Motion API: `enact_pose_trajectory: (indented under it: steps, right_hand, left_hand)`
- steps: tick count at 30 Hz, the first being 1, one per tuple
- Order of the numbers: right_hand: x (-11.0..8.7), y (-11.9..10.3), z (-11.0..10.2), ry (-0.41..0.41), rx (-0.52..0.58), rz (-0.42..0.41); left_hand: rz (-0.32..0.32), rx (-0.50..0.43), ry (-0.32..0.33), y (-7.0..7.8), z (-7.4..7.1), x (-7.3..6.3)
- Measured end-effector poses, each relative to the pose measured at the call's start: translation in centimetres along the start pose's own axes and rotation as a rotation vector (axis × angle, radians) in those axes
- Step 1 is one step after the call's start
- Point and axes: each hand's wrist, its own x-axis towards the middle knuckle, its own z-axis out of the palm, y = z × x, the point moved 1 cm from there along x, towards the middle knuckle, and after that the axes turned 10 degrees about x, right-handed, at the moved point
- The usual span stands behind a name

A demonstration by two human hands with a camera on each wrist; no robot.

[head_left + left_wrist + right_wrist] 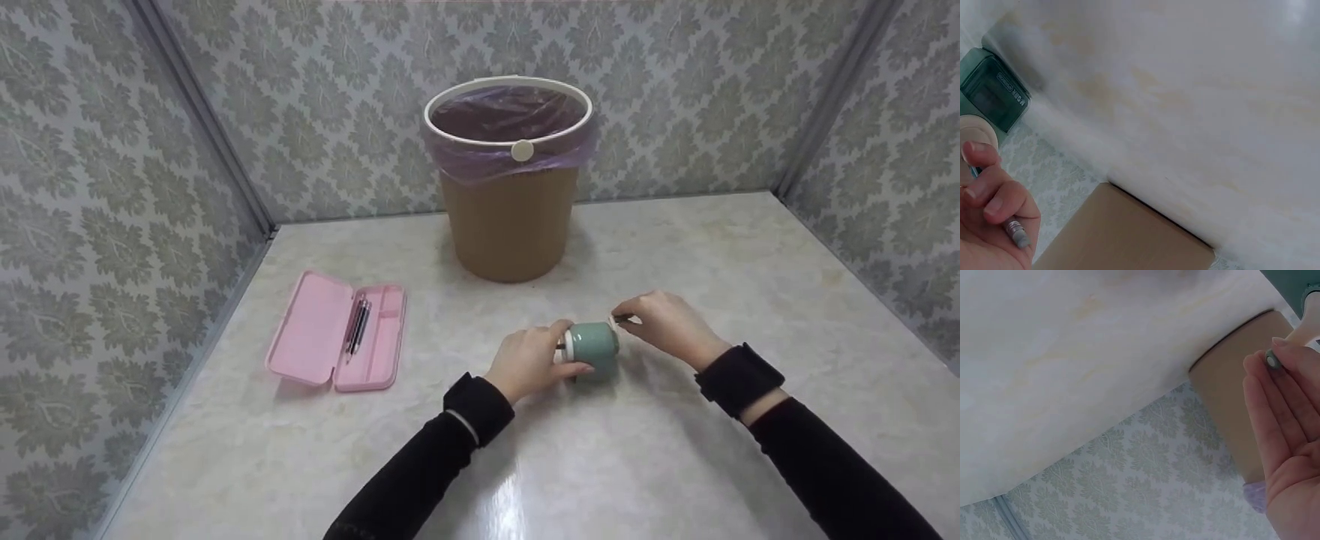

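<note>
A green crank pencil sharpener point(595, 342) lies on the table between the two hands, its clear-windowed side point(995, 93) showing in the left wrist view. My left hand point(527, 361) is at its cream-ringed end, fingers curled round a pencil point(1016, 232) whose metal band and eraser stick out below them. The pencil's front part is hidden by the fingers. At the opposite end, my right hand point(666, 327) pinches the green knob point(1273, 360) of the cream crank handle point(1307, 325) between thumb and fingers.
An open pink pencil case point(384, 337) with several pencils point(358, 326) lies to the left. Behind the sharpener stands a brown bin point(510, 225) with a purple liner point(480, 166). Patterned wall panels point(360, 112) border the table point(300, 465) at the back and sides.
</note>
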Motion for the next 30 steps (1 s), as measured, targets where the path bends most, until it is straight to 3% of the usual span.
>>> enact_pose_trajectory:
  steps: [12,30]
  right_hand:
    - [-0.4,0.4,0.2,0.061,0.013,0.001]
    - [-0.8,0.7,1.3,0.026,0.048,-0.004]
  left_hand:
    - [-0.009,-0.057,-0.011,-0.1,0.0,0.0]
    - [-0.002,-0.062,-0.014,-0.1,0.2,-0.1]
